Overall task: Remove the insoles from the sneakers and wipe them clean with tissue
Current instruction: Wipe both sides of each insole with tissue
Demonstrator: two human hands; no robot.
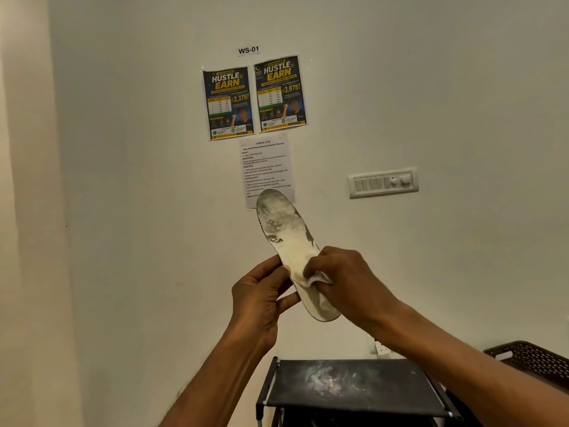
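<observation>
Insole [286, 229] juts above left hand [261, 291] grip; right hand [345, 278] presses tissue [317, 280].

A black shoe rack [354, 386] stood against the pale wall, low in the view. Its flat top shelf, framed by dark tubes with pale corner joints, bore a whitish dusty smear [326, 380] near its middle.

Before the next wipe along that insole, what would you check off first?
1. The left hand grips the insole by its edge: ok.
2. The right hand presses the tissue onto the insole: ok.
3. Toe end clean: not ok, grey patches show.
4. Tissue clean enough: cannot tell, mostly under fingers.
5. Hands held clear of the black shoe rack below: ok.
</observation>
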